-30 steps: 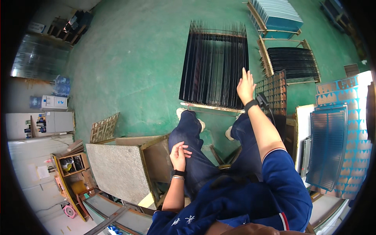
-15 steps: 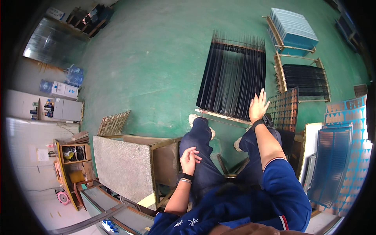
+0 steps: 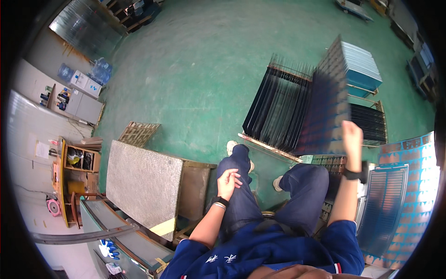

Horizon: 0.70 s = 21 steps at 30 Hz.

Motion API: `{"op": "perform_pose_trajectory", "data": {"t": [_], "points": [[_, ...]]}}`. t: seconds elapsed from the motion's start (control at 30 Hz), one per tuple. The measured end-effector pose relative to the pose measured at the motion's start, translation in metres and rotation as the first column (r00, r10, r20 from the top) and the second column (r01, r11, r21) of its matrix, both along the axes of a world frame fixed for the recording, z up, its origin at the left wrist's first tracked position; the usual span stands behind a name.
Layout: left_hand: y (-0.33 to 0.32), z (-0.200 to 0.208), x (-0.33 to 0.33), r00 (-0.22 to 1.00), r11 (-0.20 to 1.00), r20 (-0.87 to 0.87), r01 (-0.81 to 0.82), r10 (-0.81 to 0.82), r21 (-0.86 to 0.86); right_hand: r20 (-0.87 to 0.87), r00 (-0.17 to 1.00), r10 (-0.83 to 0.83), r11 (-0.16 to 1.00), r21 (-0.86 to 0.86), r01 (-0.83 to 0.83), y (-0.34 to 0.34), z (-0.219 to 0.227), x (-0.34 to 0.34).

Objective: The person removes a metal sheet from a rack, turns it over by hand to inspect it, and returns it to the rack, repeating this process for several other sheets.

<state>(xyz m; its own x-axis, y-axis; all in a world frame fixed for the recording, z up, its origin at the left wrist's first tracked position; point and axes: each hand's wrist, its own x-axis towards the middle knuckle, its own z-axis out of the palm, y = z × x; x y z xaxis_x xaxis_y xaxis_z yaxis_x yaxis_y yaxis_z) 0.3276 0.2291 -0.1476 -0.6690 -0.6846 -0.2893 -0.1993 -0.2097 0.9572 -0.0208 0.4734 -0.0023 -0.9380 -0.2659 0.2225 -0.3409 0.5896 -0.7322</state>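
My right hand [image 3: 352, 139] is closed on the near edge of a large thin panel [image 3: 327, 97] with a copper-and-blue pattern, smeared by motion. The panel is tilted up at the right end of a rack of dark panels [image 3: 276, 104]; its lower edge is hard to make out. Over my left thigh hovers my left hand [image 3: 227, 182], its fingers loosely bent and holding nothing. Another copper-patterned panel [image 3: 331, 160] shows low beside my right knee, partly hidden.
To my left stands a grey-topped table [image 3: 144, 181], with a wooden lattice frame [image 3: 139, 132] behind it. More racks hold light-blue sheets [image 3: 362, 65] and dark panels [image 3: 368, 122] at the right. A blue framed panel [image 3: 383, 204] leans at the far right.
My right hand, spread at the rack before, has closed on a panel and moved right. That panel has swung up from the rack's right end. My left hand has barely moved; the view has turned slightly.
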Motion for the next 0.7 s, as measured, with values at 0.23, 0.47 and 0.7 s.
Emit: {"op": "perform_pose_trajectory", "data": {"t": [0.23,0.47,0.7], "points": [[0.012,0.02,-0.019,0.986,0.982,-0.12,0.135,-0.119,0.134,0.254,0.951,0.175,0.751,-0.659,0.039,0.149,0.053,0.056],[0.085,0.139,-0.052,0.645,0.752,-0.756,0.552,-0.111,0.361,0.397,0.655,0.643,0.261,-0.918,0.3,0.056,-0.042,0.173],[0.057,0.154,-0.015,0.79,0.885,-0.612,0.26,0.034,0.386,0.42,0.418,0.806,0.265,-0.886,0.38,0.019,-0.061,0.196]]}}
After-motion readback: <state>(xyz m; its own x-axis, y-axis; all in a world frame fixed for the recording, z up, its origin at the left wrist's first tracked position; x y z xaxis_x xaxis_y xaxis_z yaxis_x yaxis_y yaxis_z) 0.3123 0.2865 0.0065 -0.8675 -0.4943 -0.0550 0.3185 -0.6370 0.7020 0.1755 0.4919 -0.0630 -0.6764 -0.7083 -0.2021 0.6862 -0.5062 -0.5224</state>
